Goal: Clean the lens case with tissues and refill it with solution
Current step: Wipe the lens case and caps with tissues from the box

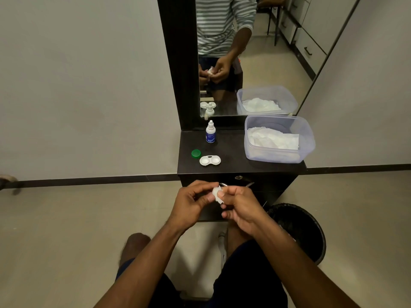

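Currently both hands are pinching one small white item, left hand, right hand: apparently a cap wrapped in tissue, so wiping is underway. Lens case is lying open on tabletop; next, refilling from solution bottle.

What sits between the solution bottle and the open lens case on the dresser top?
In the head view, nothing stands directly between the solution bottle and the lens case; that strip is bare dark top. The green cap lies just left of it.
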